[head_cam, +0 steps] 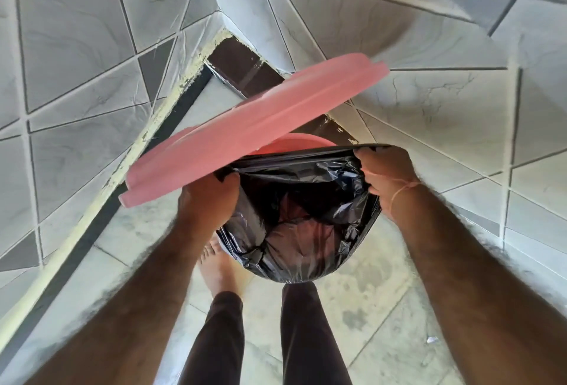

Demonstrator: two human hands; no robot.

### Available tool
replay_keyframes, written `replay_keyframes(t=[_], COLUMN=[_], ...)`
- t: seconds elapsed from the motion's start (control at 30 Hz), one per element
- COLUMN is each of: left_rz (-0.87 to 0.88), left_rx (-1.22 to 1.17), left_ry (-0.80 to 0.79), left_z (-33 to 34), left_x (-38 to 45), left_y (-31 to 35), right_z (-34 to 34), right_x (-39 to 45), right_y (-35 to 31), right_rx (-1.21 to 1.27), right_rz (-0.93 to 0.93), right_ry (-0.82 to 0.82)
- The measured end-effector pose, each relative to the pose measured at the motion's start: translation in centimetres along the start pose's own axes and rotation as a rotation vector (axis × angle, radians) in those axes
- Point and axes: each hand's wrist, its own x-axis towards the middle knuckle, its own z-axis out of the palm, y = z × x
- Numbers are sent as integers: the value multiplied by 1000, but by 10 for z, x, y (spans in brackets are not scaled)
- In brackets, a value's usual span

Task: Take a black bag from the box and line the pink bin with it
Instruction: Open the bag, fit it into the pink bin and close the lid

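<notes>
A black bag (300,231) sits inside the pink bin (294,141), its mouth spread over most of the rim, and pink shows faintly through the plastic at the bottom. The bin's pink lid (245,136) stands tilted up over the far left side. My left hand (208,200) grips the bag's edge at the left rim, partly under the lid. My right hand (386,173) pinches the bag's edge at the right rim and pulls it taut. The box is not in view.
The bin stands in a tiled corner with grey walls (429,102) on the left and right and a dark skirting strip (242,68) behind. My legs and a bare foot (221,265) stand on the pale floor just in front of the bin.
</notes>
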Motion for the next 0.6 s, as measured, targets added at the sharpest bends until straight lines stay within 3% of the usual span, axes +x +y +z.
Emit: replay_keyframes(t=[0.1, 0.23, 0.6], left_rz=[123, 204, 128], left_rx=[168, 168, -138], left_ry=[146, 196, 29], left_z=[10, 21, 15], left_x=[-11, -3, 24], left_y=[8, 8, 6], right_z=[7, 13, 12], right_x=[-3, 2, 55], right_y=[-6, -19, 10], right_rx=[-250, -293, -339], right_rz=[-322, -555, -510], right_ry=[232, 251, 41])
